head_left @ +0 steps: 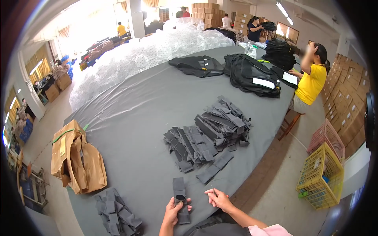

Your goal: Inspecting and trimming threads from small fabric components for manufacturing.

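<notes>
My left hand (171,211), at the near edge of the table, is closed on a dark grey fabric strip (179,185). The strip stands lengthwise away from me, and a rounded dark loop or opening shows in it by my thumb. To the right, apart from the strip, my right hand (219,199) is closed on a small thin pointed tool (212,188), its kind too small to make out. Just beyond my hands lies a loose heap of similar grey strips (193,143). Another pile of strips (116,212) rests to the left of my left hand.
A crumpled brown paper bag (78,161) stands at the table's left edge. Black bags (252,74) lie at the far right, near a seated person in yellow (311,82). Clear plastic wrap (157,47) is heaped along the far side. Yellow crates (321,177) stand on the floor at right.
</notes>
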`<action>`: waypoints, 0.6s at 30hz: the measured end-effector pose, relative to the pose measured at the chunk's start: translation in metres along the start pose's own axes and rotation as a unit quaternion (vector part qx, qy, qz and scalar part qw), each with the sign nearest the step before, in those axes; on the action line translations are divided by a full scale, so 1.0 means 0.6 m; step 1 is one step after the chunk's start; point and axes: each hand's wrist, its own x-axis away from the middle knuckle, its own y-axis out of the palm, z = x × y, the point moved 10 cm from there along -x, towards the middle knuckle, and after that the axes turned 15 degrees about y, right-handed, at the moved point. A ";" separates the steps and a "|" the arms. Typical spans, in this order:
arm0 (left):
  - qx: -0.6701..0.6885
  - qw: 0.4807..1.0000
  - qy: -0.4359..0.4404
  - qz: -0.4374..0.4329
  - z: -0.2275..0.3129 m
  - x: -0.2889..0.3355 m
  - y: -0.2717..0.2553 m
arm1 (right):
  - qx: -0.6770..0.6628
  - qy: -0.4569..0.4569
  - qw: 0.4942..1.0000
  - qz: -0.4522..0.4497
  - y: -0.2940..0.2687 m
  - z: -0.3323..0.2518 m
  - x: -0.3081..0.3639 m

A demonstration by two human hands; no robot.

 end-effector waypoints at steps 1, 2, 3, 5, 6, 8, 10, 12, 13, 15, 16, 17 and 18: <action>-0.001 1.000 -0.001 -0.004 0.000 -0.001 0.003 | -0.003 -0.002 1.000 0.003 -0.003 -0.002 0.001; 0.001 1.000 0.002 -0.008 0.000 -0.002 0.007 | 0.001 0.000 1.000 0.004 -0.005 -0.002 0.002; 0.004 1.000 0.004 -0.009 0.001 -0.003 0.008 | 0.005 0.003 1.000 0.004 -0.005 -0.002 0.001; 0.003 1.000 0.003 -0.008 -0.001 -0.004 0.005 | 0.007 0.002 1.000 0.003 -0.005 -0.001 -0.001; 0.003 1.000 0.002 -0.005 -0.001 -0.004 0.003 | 0.010 0.002 1.000 0.001 -0.005 0.001 -0.002; 0.008 1.000 0.003 -0.008 -0.001 -0.005 0.004 | 0.010 0.002 1.000 0.001 -0.006 0.004 -0.005; 0.012 1.000 0.005 -0.010 -0.001 -0.005 0.004 | 0.010 0.002 1.000 0.000 -0.005 0.005 -0.006; 0.016 1.000 0.000 -0.009 -0.003 -0.005 0.004 | 0.019 -0.001 1.000 0.000 -0.005 0.003 -0.006; 0.015 1.000 0.000 -0.009 -0.002 -0.005 0.003 | 0.018 -0.001 1.000 0.000 -0.005 0.003 -0.006; 0.009 1.000 -0.004 -0.005 -0.003 -0.003 0.002 | 0.015 -0.005 1.000 -0.005 -0.003 0.003 -0.007; 0.010 1.000 -0.003 -0.004 -0.002 -0.003 0.002 | 0.015 -0.005 1.000 -0.007 -0.003 0.004 -0.006; 0.009 1.000 -0.002 -0.008 0.000 -0.003 0.004 | 0.011 -0.007 1.000 -0.005 -0.004 0.005 -0.006; 0.008 1.000 0.001 -0.011 0.001 -0.003 0.005 | 0.007 -0.009 1.000 -0.005 -0.004 0.003 -0.007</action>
